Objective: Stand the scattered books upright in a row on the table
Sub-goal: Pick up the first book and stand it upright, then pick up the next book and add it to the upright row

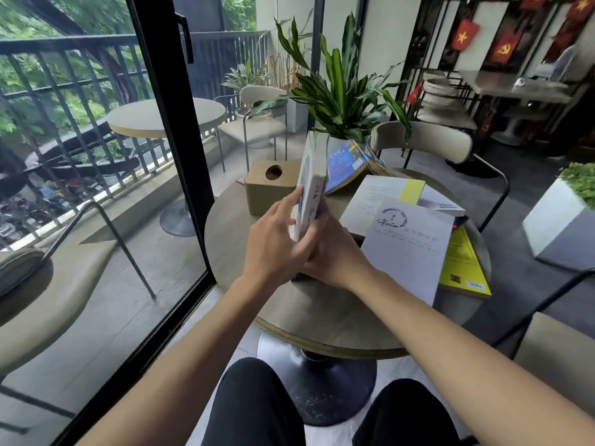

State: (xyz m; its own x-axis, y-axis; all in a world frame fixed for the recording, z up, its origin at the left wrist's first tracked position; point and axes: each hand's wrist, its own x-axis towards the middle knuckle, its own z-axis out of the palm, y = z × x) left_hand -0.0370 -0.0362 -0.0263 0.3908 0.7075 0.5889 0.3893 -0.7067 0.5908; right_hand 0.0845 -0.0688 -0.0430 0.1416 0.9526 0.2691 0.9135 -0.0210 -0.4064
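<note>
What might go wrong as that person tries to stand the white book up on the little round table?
The white book, held between the left hand and right hand, has no neighbour to lean on, so it may topple once released. The pale paper-covered book and yellow book lie close to the round table's right edge; a nudge could push them off.

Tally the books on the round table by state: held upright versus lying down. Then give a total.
Held upright between both hands: 1, the white and blue book, left hand, right hand.
Lying down: 4, the blue book, the white book with a yellow-green band, the white book with a blue circular logo, the yellow book.
Total: 5 books.
</note>
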